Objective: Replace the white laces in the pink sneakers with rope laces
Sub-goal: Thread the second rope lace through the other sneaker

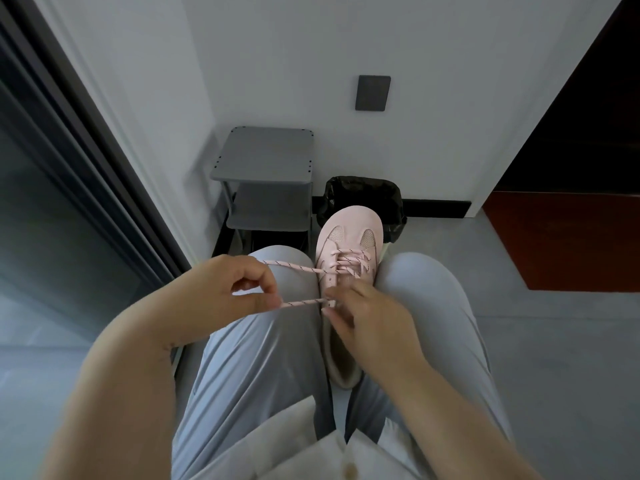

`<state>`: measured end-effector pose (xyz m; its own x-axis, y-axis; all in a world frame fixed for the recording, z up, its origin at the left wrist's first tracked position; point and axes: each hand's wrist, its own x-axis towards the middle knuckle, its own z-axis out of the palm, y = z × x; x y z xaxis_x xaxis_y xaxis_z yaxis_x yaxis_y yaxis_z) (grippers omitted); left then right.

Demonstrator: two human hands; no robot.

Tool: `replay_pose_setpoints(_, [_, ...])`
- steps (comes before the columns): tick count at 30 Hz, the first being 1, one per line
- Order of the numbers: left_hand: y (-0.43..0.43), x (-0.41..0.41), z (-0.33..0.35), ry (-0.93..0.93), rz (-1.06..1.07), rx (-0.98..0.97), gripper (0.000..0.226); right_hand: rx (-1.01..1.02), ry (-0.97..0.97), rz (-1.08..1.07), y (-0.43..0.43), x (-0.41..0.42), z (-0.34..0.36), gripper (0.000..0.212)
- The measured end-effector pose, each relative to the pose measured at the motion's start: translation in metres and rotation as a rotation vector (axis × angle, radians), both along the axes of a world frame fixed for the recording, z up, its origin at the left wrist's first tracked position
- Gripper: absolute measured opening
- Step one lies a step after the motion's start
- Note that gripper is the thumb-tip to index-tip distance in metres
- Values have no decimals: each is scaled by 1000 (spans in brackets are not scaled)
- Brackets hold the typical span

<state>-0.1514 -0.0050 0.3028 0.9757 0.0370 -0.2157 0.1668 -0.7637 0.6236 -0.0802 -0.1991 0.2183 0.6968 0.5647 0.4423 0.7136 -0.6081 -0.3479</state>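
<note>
A pink sneaker [348,251] sits wedged between the person's knees, toe pointing away toward a black-lined waste bin [363,199], heel toward the body. A pink rope lace [294,266] flecked with dark dashes already crosses the upper eyelets. The left hand [239,289], out to the left of the shoe over the left thigh, pinches the lace between thumb and forefinger (two strands run from it to the shoe, one above the other). The right hand [363,320] rests directly on the shoe's opening, its fingertips closed on the lower strand at an eyelet. A grey shelf unit [265,157] stands against the wall beyond.
</note>
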Motion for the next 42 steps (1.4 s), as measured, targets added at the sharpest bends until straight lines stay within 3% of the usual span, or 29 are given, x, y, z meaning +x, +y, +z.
replay_pose_setpoints(4, [-2, 16, -22, -135, 79, 41, 5, 126, -20, 46, -4, 0, 0, 22])
replay_pose_setpoints(8, [-21, 37, -32, -274, 86, 44, 28, 142, -44, 145, -2, -10, -4, 24])
replay_pose_setpoints(12, [-31, 51, -41, -215, 14, 258, 18, 192, -29, 164, -3, -12, -4, 25])
replay_pose_setpoints(14, [-27, 55, -42, -176, -14, 258, 4, 207, -31, 177, -5, -11, -4, 26])
replay_pose_setpoints(17, [-23, 55, -31, -101, 0, 199, 28, 166, 27, 172, -1, -10, -6, 30])
replay_pose_setpoints(21, [-19, 51, -12, 31, 17, -16, 29, 63, 111, 124, 3, -9, -8, 40])
replay_pose_setpoints(24, [-18, 48, -3, 15, 33, -420, 12, 248, 298, 108, 7, -12, 4, 46])
replay_pose_setpoints(27, [-25, 47, -1, -54, 74, -746, 27, 422, 585, 211, 20, -16, 18, 46])
replay_pose_setpoints(29, [-31, 49, -2, -84, 82, -795, 29, 465, 697, 227, 28, -21, 22, 37])
replay_pose_setpoints(35, [-21, 52, -7, -220, 222, -695, 30, 622, 741, 50, 22, -18, 21, 20])
replay_pose_setpoints(37, [-22, 51, -9, -193, 228, -806, 30, 682, 813, 76, 21, -13, 22, 9])
replay_pose_setpoints(40, [-29, 50, -10, -156, 206, -958, 27, 671, 896, 176, 31, -14, 23, 21])
replay_pose_setpoints(42, [-28, 50, -11, -168, 216, -962, 25, 690, 927, 205, 35, -15, 25, 14])
